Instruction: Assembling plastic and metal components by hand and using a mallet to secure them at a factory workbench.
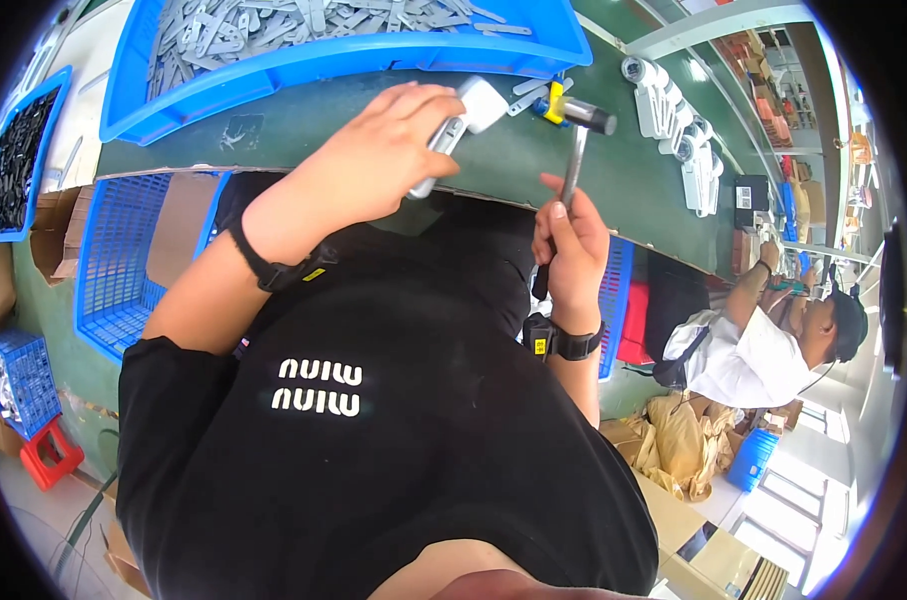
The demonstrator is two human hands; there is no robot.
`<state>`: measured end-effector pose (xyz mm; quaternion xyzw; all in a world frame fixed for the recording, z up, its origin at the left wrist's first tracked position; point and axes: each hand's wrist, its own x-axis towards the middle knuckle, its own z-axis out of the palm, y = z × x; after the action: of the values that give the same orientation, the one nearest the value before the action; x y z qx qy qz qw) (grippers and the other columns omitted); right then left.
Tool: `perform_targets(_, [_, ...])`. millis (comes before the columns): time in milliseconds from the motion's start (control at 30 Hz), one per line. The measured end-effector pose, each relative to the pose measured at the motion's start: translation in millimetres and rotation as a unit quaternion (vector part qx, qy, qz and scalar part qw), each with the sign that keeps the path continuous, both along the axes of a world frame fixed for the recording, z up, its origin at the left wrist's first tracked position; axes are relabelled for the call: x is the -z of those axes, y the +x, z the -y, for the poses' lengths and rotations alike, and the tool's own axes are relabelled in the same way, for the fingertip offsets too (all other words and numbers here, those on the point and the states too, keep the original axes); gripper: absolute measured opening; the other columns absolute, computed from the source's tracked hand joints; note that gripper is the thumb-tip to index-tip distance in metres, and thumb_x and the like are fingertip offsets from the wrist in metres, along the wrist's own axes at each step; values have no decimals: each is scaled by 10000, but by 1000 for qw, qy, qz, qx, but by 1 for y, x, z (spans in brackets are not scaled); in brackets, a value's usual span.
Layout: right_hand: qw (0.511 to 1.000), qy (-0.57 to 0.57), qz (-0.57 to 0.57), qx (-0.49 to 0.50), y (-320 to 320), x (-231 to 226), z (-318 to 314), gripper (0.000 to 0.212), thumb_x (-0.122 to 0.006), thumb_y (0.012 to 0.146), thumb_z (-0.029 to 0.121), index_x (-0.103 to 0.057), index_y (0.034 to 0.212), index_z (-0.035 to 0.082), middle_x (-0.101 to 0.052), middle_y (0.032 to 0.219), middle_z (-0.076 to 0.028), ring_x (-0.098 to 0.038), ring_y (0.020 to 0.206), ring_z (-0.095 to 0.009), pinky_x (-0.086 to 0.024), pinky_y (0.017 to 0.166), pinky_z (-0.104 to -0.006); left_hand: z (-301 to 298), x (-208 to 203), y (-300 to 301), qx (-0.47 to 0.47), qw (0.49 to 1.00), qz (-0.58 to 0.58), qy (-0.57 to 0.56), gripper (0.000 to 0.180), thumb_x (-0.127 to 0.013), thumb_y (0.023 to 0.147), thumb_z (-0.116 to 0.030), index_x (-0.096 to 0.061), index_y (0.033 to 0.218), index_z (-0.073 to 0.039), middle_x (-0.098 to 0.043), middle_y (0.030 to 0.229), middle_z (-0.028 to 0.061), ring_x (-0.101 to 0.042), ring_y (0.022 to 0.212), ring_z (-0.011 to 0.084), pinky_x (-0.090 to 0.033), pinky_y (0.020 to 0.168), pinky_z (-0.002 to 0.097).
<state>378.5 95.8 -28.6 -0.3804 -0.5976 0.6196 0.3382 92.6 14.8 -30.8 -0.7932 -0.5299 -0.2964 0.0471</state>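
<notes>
My left hand is closed around a grey-and-white plastic part at the near edge of the green table. Against its fingers is a white rounded block; whether it is joined to the held part, I cannot tell. In my right hand is the shaft of a mallet, held upright. The mallet's head has one yellow end and one dark end, and sits above the table beside the white block. A few loose grey strips lie behind the head.
A blue tray of grey plastic strips spans the far side. White parts with round ends line the table's right. Below the table stands a blue crate; a tray of black pieces is far left. A co-worker works at right.
</notes>
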Motion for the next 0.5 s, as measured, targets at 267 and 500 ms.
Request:
perform_targets(267, [986,87,118,-84,-11,3,5,370,-619,1087,91,-653,1441,-9,-552,792,55,-472,683,-44,-390,625,-242,16,20,-7,-104,984,117,-80,211,-765,932,-82,-742,1137,-37,-730,1217,160,-711,1084,402,-590,903,484])
perform_targets(500, [968,228,82,-66,-20,-16,3,362,-617,1092,89,-657,1435,-21,-556,789,44,-479,676,-54,-413,640,-248,-1,54,-13,-106,979,151,82,249,-816,917,-57,-736,1148,-9,-776,1139,140,-741,978,372,-616,843,441])
